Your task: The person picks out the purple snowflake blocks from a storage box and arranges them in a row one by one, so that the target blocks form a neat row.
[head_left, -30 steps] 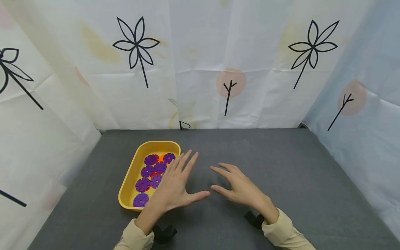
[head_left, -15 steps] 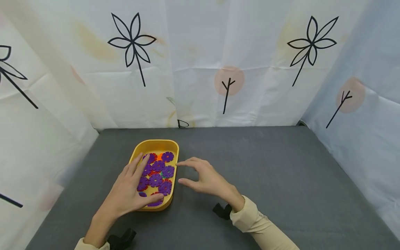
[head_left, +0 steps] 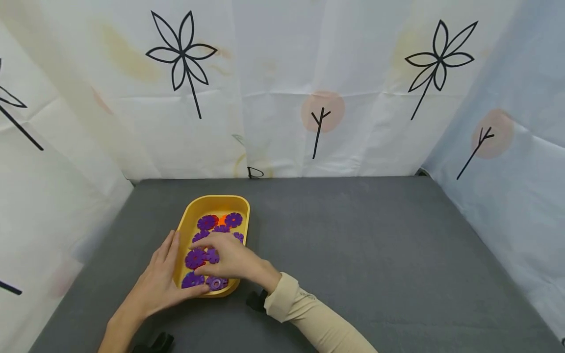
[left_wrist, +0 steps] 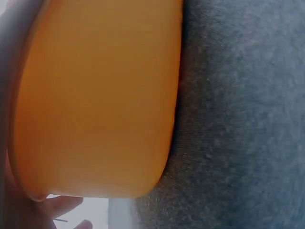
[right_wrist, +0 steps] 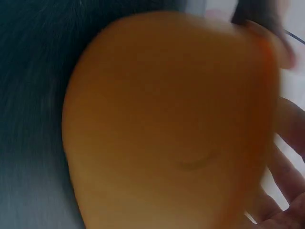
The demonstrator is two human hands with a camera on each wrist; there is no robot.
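Observation:
A yellow tray (head_left: 240, 211) holds several flower-shaped plastic discs, mostly purple, with some red and orange showing beneath. My left hand (head_left: 152, 284) is at the tray's near left corner, its fingers straight along the left rim and its thumb lying over the near rim. Over the middle of the tray, my right hand (head_left: 231, 256) reaches in from the right. Its thumb and fingers stand apart above a purple flower disc (head_left: 195, 258); whether they touch any disc cannot be told. Both wrist views show mostly the tray's outer wall (left_wrist: 95, 105), blurred in the right one (right_wrist: 162, 109).
The tray stands on the left part of a table covered in grey cloth (head_left: 353, 245). White curtains (head_left: 282, 59) with plant drawings hang behind it and along both sides.
Both hands have moved left to the tray. My left hand has settled at its near left corner, and my right hand has come over the right rim above the discs.

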